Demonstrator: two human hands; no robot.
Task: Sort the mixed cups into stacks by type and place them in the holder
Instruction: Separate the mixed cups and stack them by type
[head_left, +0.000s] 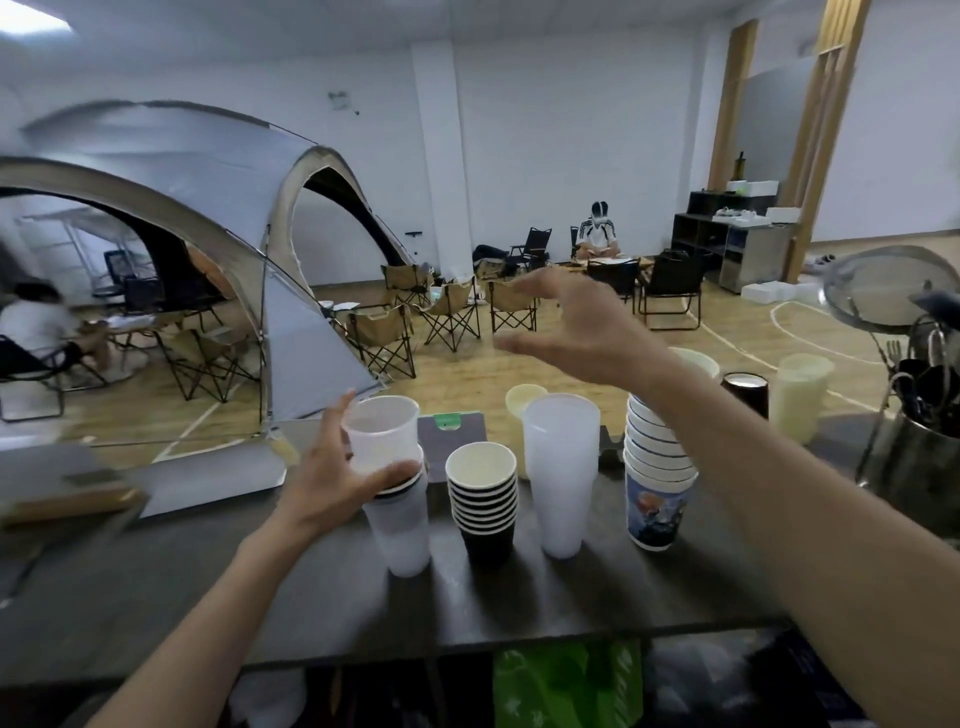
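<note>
Two bare forearms reach in from six o'clock over the dark bench (311, 597), one from the lower left and one from the lower right. At about nine o'clock of the cup row, the left hand (332, 478) is clamped on a frosted plastic cup (382, 434), thumb behind it and fingers curled beneath its base. That cup sits at the top of a mixed stack (400, 519): a dark rim shows just under the fingers (what kind of cup it belongs to cannot be told), and a taller frosted cup forms the bottom.

Just to the three o'clock side of this stack stands a black paper cup stack (483, 499) with cream insides. Next in the same direction comes a tall frosted cup stack (561, 473), then a printed paper cup stack (657, 478) with a blue picture on its lowest cup, partly hidden behind the right forearm.

Up at twelve o'clock, the right hand (576, 327) hangs well above the row with its fingers spread apart and nothing in them, clear of every cup.

Behind the row, toward one o'clock, stand a pale yellow cup (800, 395), a dark cup (745, 389) and another pale rim (524, 400). A metal utensil pot (914, 462) stands at three o'clock on the bench edge. Below the bench, a green bag (566, 686) shows at six o'clock.
</note>
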